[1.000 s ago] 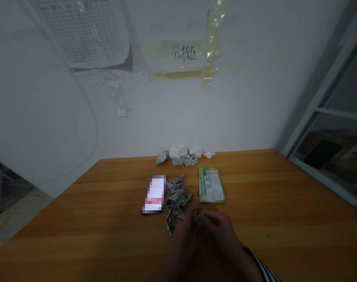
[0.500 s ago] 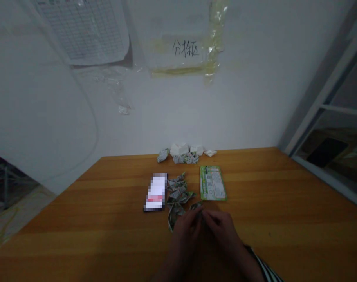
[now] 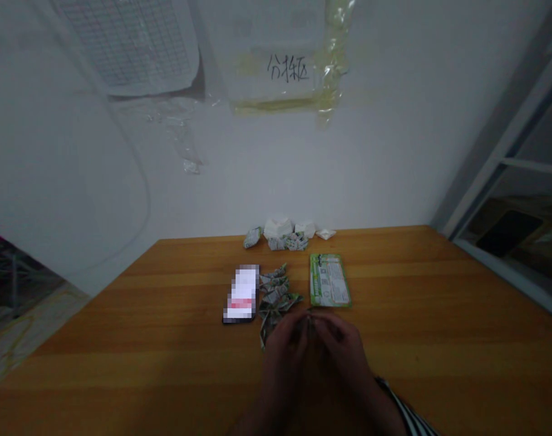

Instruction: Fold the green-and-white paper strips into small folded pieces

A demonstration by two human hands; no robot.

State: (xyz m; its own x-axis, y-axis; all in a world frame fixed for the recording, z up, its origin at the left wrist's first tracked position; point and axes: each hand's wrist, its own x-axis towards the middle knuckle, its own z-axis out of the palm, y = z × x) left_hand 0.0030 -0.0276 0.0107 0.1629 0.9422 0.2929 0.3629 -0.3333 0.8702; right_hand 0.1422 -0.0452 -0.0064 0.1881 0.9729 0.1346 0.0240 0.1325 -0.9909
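Note:
My left hand and my right hand meet above the front middle of the wooden table. Their fingertips pinch a small folded paper, dark and mostly hidden behind the fingers. Just past my left hand lies a row of folded printed-paper pieces, grey-green and pointed; the nearest one is partly covered by that hand. A green and white printed sheet rests flat beyond my right hand.
A phone with a lit, blurred screen lies left of the folded pieces. Along the wall stand white folded papers and several printed ones. A metal-framed shelf borders the wooden table on the right.
Both hands have drawn slightly closer together, their fingers bending more around the paper. Less of the paper shows now. The view has tilted down or shifted a little.

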